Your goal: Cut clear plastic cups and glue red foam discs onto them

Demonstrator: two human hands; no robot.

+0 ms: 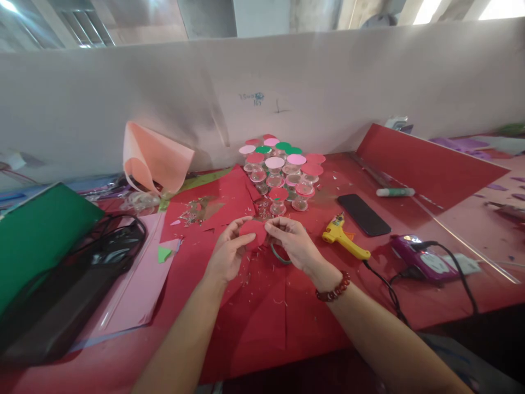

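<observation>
Both my hands meet over the red sheet (254, 306) at the middle of the table. My left hand (227, 254) pinches the left edge of a small red foam disc (253, 233). My right hand (293, 243), with a red bead bracelet at the wrist, pinches the disc's right edge. Just beyond the disc stands a cluster of small clear cups (283, 169) topped with red, pink and green discs. A green ring-shaped thing (279, 257) lies partly hidden under my right hand.
A yellow glue gun (343, 239) lies right of my hands, its cable running to a purple power strip (422, 261). A black phone (363, 214), a glue stick (395, 192), a curled pink sheet (153, 158), a green sheet (39, 232) and a black bag (74, 284) surround them.
</observation>
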